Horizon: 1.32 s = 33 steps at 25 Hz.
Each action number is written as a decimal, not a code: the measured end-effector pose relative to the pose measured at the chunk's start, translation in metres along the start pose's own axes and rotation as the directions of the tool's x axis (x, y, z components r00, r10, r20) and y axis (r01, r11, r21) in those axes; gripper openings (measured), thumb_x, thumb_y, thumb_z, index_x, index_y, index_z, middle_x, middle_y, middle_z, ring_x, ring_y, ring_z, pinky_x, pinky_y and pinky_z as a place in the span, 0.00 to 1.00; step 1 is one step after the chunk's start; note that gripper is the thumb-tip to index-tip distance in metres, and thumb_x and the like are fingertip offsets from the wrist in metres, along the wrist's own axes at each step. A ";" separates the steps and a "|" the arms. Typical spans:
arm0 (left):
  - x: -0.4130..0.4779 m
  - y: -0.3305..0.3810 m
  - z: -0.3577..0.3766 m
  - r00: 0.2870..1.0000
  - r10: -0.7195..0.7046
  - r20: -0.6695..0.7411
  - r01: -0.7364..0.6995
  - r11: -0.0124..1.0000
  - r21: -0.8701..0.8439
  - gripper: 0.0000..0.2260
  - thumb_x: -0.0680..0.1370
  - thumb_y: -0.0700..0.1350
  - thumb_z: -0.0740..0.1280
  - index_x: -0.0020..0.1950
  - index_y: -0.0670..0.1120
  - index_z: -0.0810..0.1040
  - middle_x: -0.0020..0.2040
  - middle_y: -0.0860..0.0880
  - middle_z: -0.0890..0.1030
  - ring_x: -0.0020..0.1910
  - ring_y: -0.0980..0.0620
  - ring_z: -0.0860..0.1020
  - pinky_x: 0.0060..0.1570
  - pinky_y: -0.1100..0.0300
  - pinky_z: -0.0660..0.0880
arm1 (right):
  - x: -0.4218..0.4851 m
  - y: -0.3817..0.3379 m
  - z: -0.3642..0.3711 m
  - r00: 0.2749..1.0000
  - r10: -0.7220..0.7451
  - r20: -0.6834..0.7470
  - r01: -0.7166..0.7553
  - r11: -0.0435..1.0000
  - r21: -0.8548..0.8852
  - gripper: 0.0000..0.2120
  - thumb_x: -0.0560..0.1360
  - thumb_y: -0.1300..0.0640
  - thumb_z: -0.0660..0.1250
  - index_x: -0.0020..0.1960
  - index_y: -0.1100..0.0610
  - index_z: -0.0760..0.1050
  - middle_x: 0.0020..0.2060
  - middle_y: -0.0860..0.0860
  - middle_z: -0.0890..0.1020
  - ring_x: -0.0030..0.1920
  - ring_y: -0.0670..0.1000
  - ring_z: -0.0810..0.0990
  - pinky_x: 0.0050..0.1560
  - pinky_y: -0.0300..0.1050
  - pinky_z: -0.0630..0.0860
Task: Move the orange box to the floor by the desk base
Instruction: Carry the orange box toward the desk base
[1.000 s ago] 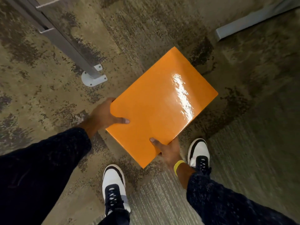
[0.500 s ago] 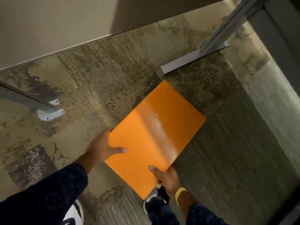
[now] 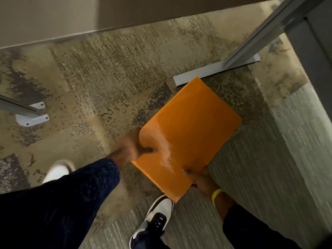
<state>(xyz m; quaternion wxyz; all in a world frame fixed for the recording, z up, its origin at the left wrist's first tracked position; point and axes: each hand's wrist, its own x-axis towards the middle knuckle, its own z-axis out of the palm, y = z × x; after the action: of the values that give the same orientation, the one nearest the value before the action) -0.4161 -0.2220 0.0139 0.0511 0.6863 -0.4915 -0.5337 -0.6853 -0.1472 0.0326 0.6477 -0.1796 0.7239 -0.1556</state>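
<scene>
Both hands, left hand [image 3: 128, 150] and right hand [image 3: 201, 178], are clamping fingers around the orange box [image 3: 186, 133], steadying it flat and aiming toward the desk base [image 3: 212, 70] at one o'clock.

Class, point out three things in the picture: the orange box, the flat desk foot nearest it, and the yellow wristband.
orange box [image 3: 188, 130]: head view, middle of its glossy top face.
desk foot [image 3: 212, 70]: head view, bare flat bar on the floor.
yellow wristband [image 3: 215, 194]: head view, band on the right wrist.

Bare carpet [image 3: 111, 83] left; desk foot [image 3: 212, 72] blocks beyond orange box [image 3: 190, 126].
</scene>
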 end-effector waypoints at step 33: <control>0.207 0.051 0.051 0.947 0.293 0.131 -0.320 0.896 0.309 0.51 0.67 0.65 0.75 0.79 0.47 0.51 0.77 0.40 0.60 0.73 0.36 0.66 0.67 0.37 0.70 | 0.173 -0.036 -0.058 0.921 -0.086 -0.380 0.147 0.980 0.135 0.46 0.71 0.47 0.76 0.80 0.53 0.54 0.76 0.57 0.69 0.72 0.60 0.71 0.70 0.67 0.69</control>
<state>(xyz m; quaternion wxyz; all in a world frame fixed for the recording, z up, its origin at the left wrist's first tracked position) -0.4989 -0.3760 -0.1192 0.0004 0.5768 -0.6767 -0.4576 -0.7580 -0.2594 -0.0974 0.5004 -0.1368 0.8066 -0.2832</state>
